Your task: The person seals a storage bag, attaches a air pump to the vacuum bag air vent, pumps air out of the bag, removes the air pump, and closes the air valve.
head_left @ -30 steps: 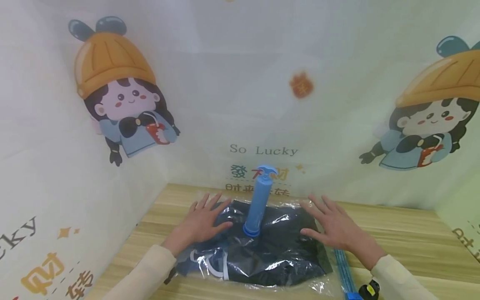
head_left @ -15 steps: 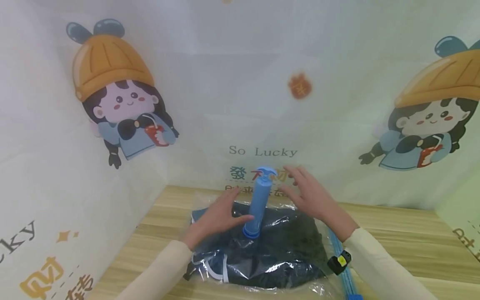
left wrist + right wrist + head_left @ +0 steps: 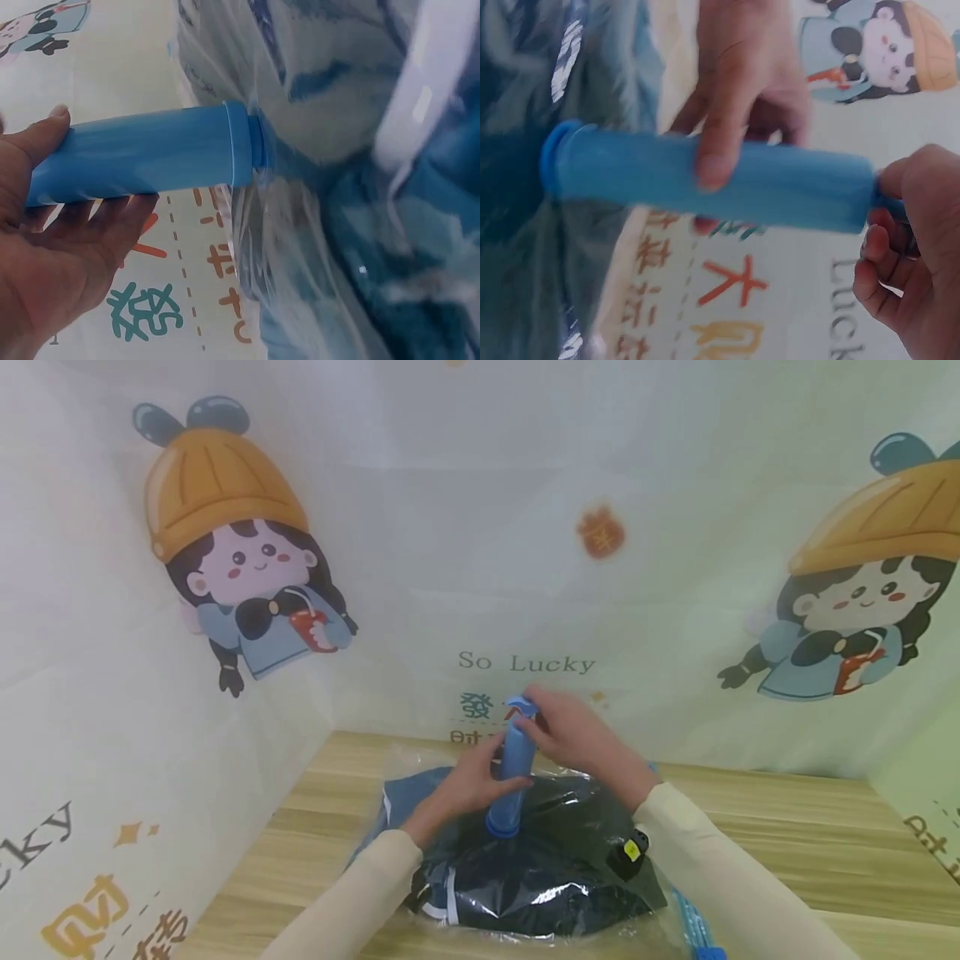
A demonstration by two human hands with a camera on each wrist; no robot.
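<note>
A blue hand pump [image 3: 517, 752] stands nearly upright, its base on a clear plastic vacuum bag [image 3: 551, 897] packed with dark blue cloth. My left hand [image 3: 471, 777] holds the pump's barrel; in the left wrist view the thumb lies along one side of the barrel [image 3: 161, 150] and the fingers along the other. At the top end my right hand [image 3: 573, 728] grips the pump's handle [image 3: 517, 702]. The right wrist view has its curled fingers [image 3: 885, 266] around the handle, which they mostly hide. White trim [image 3: 451, 893] shows on the cloth inside the bag.
The bag lies on a wood-grain tabletop [image 3: 810, 835] that meets a printed cloth wall [image 3: 420, 568] behind and at the left. A bundle of light blue strips with a darker blue end piece [image 3: 708, 952] lies right of the bag, partly under the right sleeve [image 3: 720, 852].
Both hands have left the bag's sides and moved inward to the pump. The left now holds the barrel, the right the handle. The pump has stayed on the bag.
</note>
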